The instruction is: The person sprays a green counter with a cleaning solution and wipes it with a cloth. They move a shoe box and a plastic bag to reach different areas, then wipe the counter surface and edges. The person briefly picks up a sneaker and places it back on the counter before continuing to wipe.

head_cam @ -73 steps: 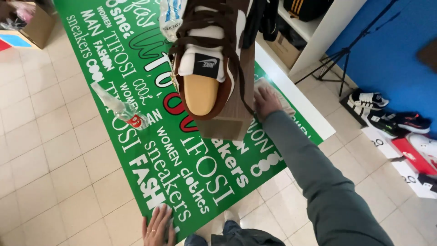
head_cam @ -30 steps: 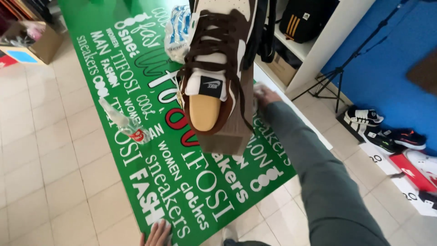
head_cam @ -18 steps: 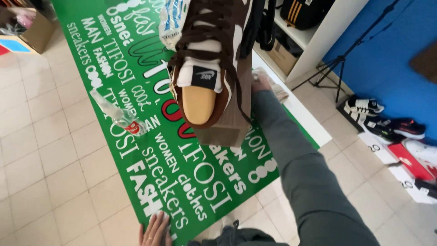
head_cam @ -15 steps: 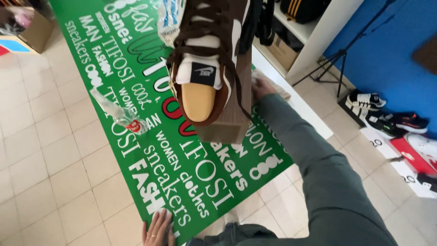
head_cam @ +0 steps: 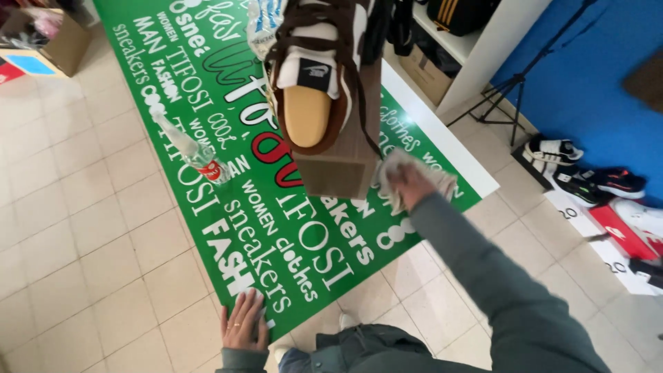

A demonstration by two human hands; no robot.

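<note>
— Where are the hands?

— The right hand [head_cam: 412, 185] sits right of centre, fingers closed down on a pale cloth [head_cam: 404, 178] that it presses against the green table [head_cam: 235, 207] (a glossy top covered in white lettering). The left hand [head_cam: 243, 321] lies open and flat at the bottom of the frame, fingers spread on the table's near edge.

— And the cloth itself?

— Crumpled under the right hand, just beside the near corner of a brown wooden block [head_cam: 345, 148], close to the table's right edge.

— What is on the block?

— A brown and white sneaker [head_cam: 314, 76] with dark laces, in the upper middle, heel toward the camera.

— Anything else?

— A clear plastic bottle [head_cam: 190, 148] stands left of centre, and a crinkled plastic bag [head_cam: 261, 24] is at the top, touching the sneaker. More shoes [head_cam: 580, 176] lie on the tiled floor [head_cam: 76, 228] at the right, by a blue wall [head_cam: 594, 76].
</note>
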